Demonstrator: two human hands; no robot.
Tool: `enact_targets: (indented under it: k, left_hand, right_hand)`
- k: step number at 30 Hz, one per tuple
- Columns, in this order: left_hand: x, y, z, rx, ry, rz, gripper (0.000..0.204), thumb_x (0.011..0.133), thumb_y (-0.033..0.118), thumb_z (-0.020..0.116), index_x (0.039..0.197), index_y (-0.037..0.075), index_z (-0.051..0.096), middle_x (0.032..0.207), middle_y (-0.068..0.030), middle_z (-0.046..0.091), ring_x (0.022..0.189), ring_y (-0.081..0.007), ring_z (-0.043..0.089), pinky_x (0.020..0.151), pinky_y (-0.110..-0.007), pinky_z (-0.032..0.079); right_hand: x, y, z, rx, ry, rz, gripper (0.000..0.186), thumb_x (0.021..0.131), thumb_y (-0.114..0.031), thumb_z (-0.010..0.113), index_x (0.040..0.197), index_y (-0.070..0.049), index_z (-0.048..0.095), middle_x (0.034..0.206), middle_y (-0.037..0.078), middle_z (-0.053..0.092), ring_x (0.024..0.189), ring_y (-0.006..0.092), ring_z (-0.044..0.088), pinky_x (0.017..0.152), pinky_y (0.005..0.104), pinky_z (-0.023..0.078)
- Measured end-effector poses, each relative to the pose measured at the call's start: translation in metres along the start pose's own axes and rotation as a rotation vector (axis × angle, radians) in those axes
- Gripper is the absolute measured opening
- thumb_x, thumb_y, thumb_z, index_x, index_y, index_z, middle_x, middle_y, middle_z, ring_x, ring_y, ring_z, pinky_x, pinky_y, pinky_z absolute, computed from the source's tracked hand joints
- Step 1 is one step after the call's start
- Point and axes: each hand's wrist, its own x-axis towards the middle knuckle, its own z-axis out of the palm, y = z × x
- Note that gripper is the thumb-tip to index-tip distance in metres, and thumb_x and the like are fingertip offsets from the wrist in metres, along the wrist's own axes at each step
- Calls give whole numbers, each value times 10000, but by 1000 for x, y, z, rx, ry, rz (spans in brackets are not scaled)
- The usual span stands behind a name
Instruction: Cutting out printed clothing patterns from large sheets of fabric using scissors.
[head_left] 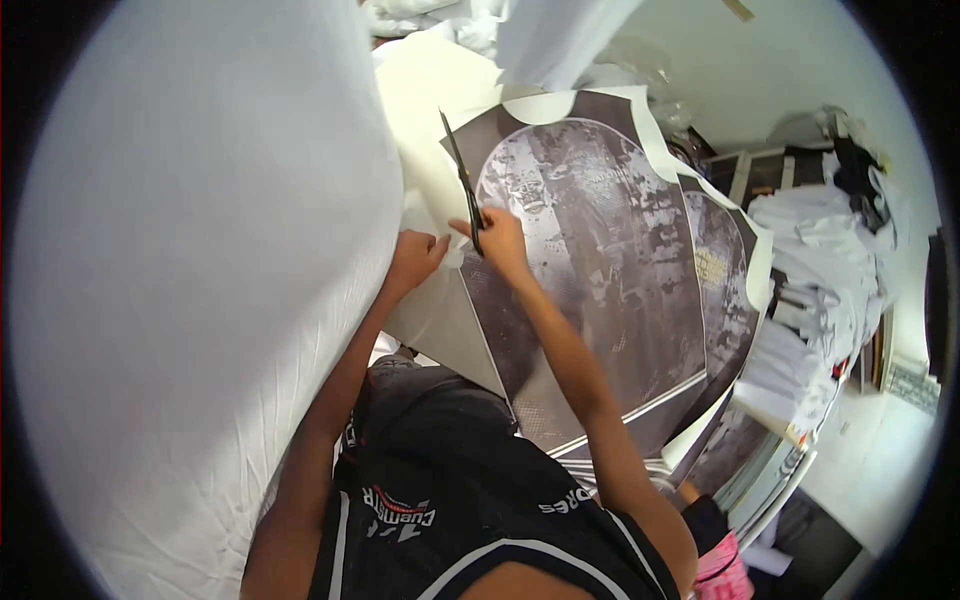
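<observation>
My right hand (500,243) is closed around the handles of black scissors (463,175), whose blades point away from me. The scissors lie along the left edge of a printed sheet (600,290), shaped like a shirt panel, with a mottled grey-brown pattern and pale borders. Just left of the scissors, my left hand (416,260) has its fingers bent together on a thin whitish strip (430,305) beside the print. Beyond both hands spreads a cream sheet (420,95). Whether the blades are parted cannot be made out.
A large white cloth (220,250) hangs close along my left side. More printed panels (720,260) overlap at the right. Farther right are heaped white garments (815,270). Another person's pink clothing (725,570) shows at the lower right.
</observation>
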Motion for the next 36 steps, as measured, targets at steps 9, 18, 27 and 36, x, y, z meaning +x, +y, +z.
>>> enact_targets:
  k: [9, 18, 27, 36]
  left_hand:
    - [99, 15, 23, 209, 46, 866, 671, 853, 522, 636, 1439, 230, 488, 1523, -114, 385, 1420, -351, 317, 1141, -571, 241]
    - [-2, 23, 88, 229, 341, 378, 694, 890, 572, 566, 1460, 191, 463, 1543, -176, 347, 1426, -411, 291, 1119, -639, 219]
    - [-38, 37, 90, -243, 152, 721, 437, 937, 300, 596, 1324, 100, 557, 1407, -178, 498, 1238, -392, 488, 1023, -513, 378]
    - [-115, -85, 50, 4, 338, 477, 434, 890, 237, 674, 1301, 114, 608, 1358, -187, 516, 1277, -388, 451, 1082, -499, 343]
  right_hand:
    - [-202, 30, -3, 67, 385, 288, 560, 753, -466, 831, 644, -7, 530, 512, 82, 465, 490, 152, 410, 483, 357, 369]
    - [-322, 44, 22, 114, 619, 513, 516, 758, -422, 841, 646, 4, 573, 490, 23, 395, 470, 110, 345, 452, 301, 302]
    - [-357, 30, 96, 109, 575, 513, 462, 765, -370, 847, 669, -11, 572, 534, 5, 475, 511, 75, 409, 477, 270, 322]
    - [-342, 16, 125, 421, 9, 668, 467, 848, -509, 729, 841, -52, 635, 606, -5, 549, 534, 84, 540, 498, 226, 418]
